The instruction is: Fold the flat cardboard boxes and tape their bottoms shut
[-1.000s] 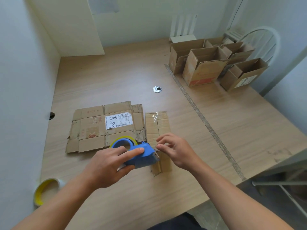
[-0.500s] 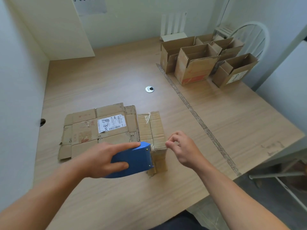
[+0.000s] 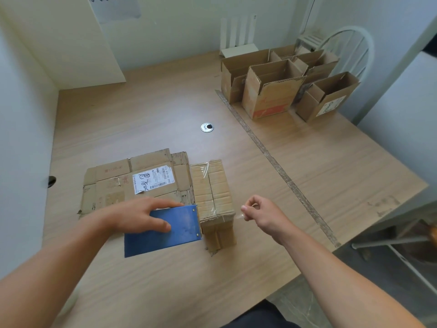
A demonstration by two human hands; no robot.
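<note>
A small folded cardboard box [image 3: 214, 192] stands bottom-up on the wooden table [image 3: 153, 110], its flaps closed with a seam down the middle. My left hand [image 3: 142, 215] holds a blue tape dispenser [image 3: 165, 229] pressed against the box's near-left edge. My right hand [image 3: 261, 211] pinches the end of clear tape [image 3: 237, 216], stretched from the dispenser across the near end of the box. A flat cardboard sheet [image 3: 139, 178] with a white shipping label lies just left of the box.
Several folded open-topped boxes [image 3: 272, 88] stand at the far right of the table. A strip of tape [image 3: 276, 162] runs diagonally across the tabletop. A metal grommet [image 3: 207, 127] sits mid-table. A white chair [image 3: 347, 48] stands behind the boxes.
My right hand has pulled the tape end to the right, across and past the box edge. The dispenser has tipped so its flat blue side faces up and sits lower-left of the box.
</note>
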